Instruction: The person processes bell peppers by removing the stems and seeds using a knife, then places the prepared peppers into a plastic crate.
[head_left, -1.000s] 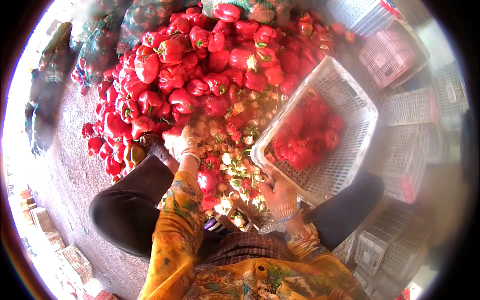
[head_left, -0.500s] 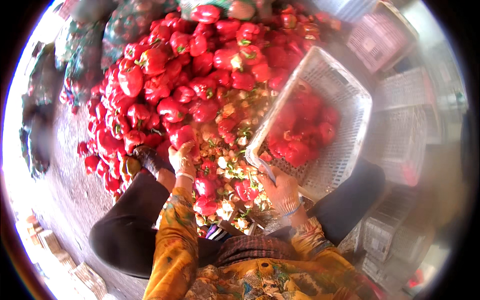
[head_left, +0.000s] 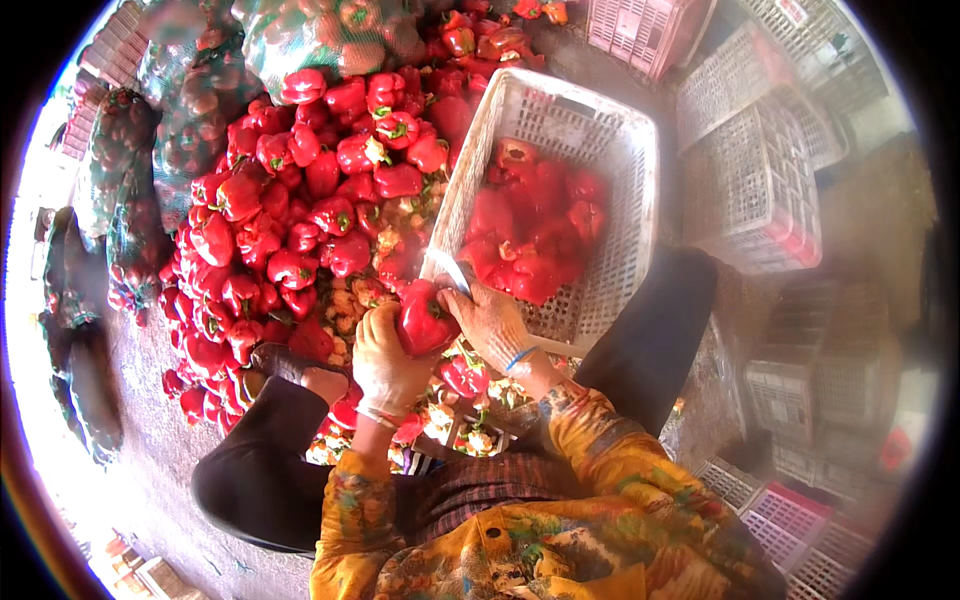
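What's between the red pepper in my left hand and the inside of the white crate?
Your right hand and the knife it grips, by the near left corner of the white crate; its rim also stands in between.

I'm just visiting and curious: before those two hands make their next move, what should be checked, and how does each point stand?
1. Glossy red bell pepper gripped by the left hand: ok.
2. Silvery-bladed knife gripped by the right hand: ok.
3. Blade apart from the left fingers: ok in this view.
4. Held pepper's stem end cored: cannot tell.
5. Room in the white perforated plastic crate: ok, part of its floor shows.
6. Ground free of scraps: not ok, pale-and-green pepper cores litter it.
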